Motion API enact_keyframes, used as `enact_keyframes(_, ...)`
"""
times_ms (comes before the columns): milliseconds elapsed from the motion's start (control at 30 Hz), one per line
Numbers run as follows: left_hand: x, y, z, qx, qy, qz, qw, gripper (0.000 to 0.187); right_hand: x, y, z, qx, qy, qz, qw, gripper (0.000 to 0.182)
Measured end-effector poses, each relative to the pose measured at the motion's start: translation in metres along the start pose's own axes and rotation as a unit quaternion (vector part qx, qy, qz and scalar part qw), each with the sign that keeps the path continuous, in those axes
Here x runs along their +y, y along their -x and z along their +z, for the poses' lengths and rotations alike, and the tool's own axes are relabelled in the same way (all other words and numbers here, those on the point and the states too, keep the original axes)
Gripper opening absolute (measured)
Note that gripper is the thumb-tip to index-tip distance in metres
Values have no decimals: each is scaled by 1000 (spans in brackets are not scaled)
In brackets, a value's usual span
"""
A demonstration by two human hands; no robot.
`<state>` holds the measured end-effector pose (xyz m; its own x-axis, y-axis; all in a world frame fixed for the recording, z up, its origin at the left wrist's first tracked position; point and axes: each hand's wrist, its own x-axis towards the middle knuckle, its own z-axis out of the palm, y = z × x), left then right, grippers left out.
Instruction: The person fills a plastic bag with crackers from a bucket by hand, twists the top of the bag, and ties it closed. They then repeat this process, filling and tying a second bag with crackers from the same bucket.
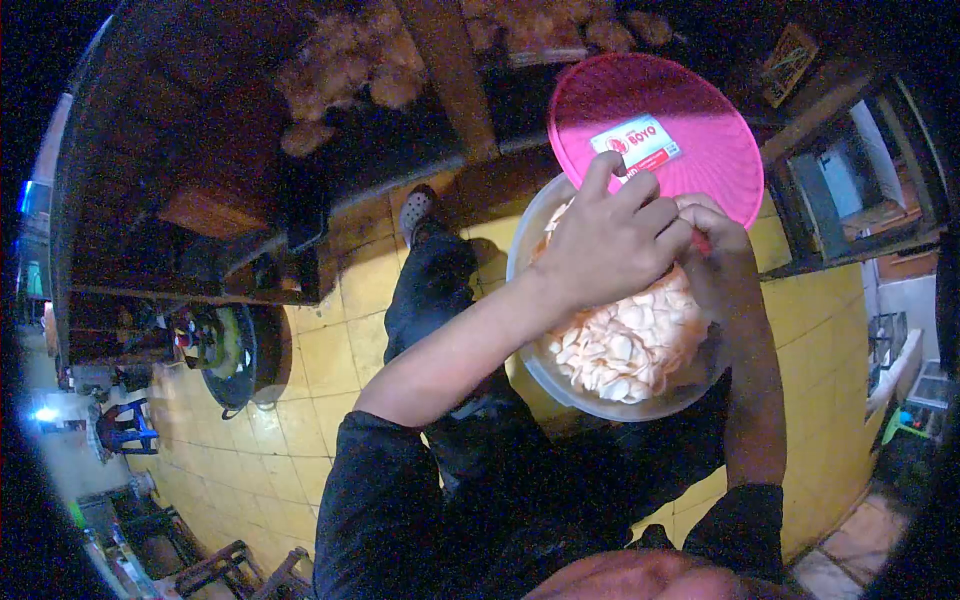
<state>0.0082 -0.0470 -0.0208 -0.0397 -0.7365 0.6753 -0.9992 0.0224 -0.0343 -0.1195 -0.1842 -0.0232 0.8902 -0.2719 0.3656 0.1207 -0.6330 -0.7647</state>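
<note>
A round translucent tub (525,358) between my legs holds many pale, flat pieces (630,350). Its pink ribbed lid (705,110), with a white and red label (640,143), stands tilted at the tub's far edge. Over the tub, my left hand (612,238) has curled fingers near the label. Beside it on the right, my right hand (715,245) is bent at the lid's lower edge, and its fingers touch or nearly touch the left hand. Whatever either hand pinches is hidden.
Yellow floor tiles (345,340) surround my legs. A dark round pan (255,355) stands at the left. Wooden shelving (450,80) with brownish bundles (350,60) runs across the top. A blue stool (130,428) is at the far left, and a wooden frame (860,200) at the right.
</note>
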Motion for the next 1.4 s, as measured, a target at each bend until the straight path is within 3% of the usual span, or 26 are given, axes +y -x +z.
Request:
enact_keyframes(100,2,0,-3,-24,33,-11,999,15,3,0,-7,-51,-8,-11,999,11)
enact_keyframes(200,2,0,-9,-71,104,-57,990,18,3,6,-8,-77,-22,44,996,16)
enact_keyframes(233,1,0,-10,-105,151,-91,979,21,3,8,-8,-79,-25,102,991,17)
enact_keyframes(267,0,1,-9,-105,151,-93,979,21,3,11,-7,-82,-28,160,983,19)
enact_keyframes(300,-2,1,-6,-82,174,-121,974,22,-1,10,-5,-84,-29,161,983,19)
enact_keyframes(400,-6,4,-4,-53,251,-196,947,20,-23,3,7,-2,3,156,988,20)
enact_keyframes(467,-8,5,-3,-45,304,-242,920,17,-32,0,11,51,66,127,988,19)
enact_keyframes(500,-8,6,-2,-28,377,-297,877,14,-28,0,11,51,67,127,988,19)
enact_keyframes(533,-7,7,0,-11,446,-349,824,12,-21,2,12,61,156,24,986,17)
enact_keyframes(567,-6,8,3,-11,448,-348,824,12,-17,3,11,69,243,-81,964,15)
enact_keyframes(633,-3,8,8,24,497,-360,789,9,-22,4,11,61,298,-89,948,14)
enact_keyframes(767,0,9,9,47,459,-345,818,9,-28,6,14,91,397,-125,905,17)
enact_keyframes(833,-1,7,3,36,378,-280,882,8,-28,9,14,78,416,-101,900,18)
enact_keyframes(1100,4,3,-3,-12,387,-303,871,4,-24,14,17,71,460,-58,883,21)
enact_keyframes(1200,5,3,-3,11,334,-247,909,5,-22,14,15,82,452,-52,887,20)
enact_keyframes(1267,6,3,-4,19,375,-281,883,5,-17,12,12,70,409,-48,909,17)
enact_keyframes(1400,0,6,-5,-3,371,-282,885,6,-18,11,19,85,322,-20,943,14)
